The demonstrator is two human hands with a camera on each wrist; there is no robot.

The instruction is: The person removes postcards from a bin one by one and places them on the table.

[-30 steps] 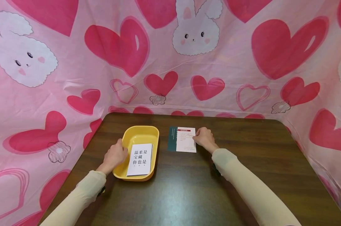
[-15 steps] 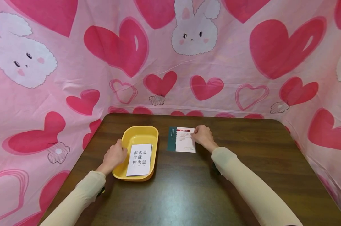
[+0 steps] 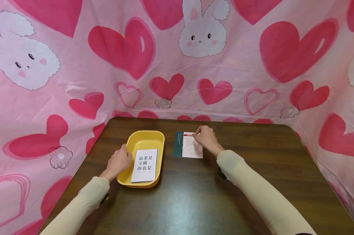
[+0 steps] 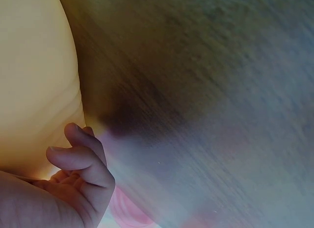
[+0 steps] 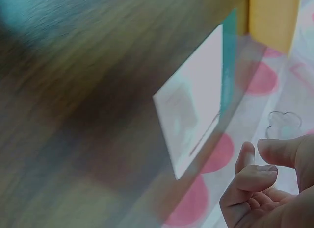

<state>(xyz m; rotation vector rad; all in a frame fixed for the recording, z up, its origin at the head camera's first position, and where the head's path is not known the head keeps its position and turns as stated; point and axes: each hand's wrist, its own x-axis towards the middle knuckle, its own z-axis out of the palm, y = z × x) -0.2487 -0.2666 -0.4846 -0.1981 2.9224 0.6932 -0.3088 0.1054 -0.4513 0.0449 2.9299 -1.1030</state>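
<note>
A yellow plastic basin (image 3: pixel 146 136) sits left of centre on the table, with a small stack of white printed cards (image 3: pixel 144 165) inside. My left hand (image 3: pixel 118 161) grips the basin's left rim; in the left wrist view its curled fingers (image 4: pixel 78 157) lie against the yellow wall. Farther back, a white sheet with a red heading (image 3: pixel 192 148) overlaps a dark green card (image 3: pixel 178 144). Over the sheet's upper right corner is my right hand (image 3: pixel 207 138). In the right wrist view its fingers are loosely bent, with a gap between thumb and index finger and nothing held.
The dark brown wooden table (image 3: pixel 253 169) spreads out to the right and in front. Pink cloth (image 3: pixel 238 68) with hearts and rabbits hangs behind the table's far edge and along both sides.
My right hand has moved left and slightly away from me, from the sheet's right edge to over its upper right corner. The left hand, basin and cards stay put.
</note>
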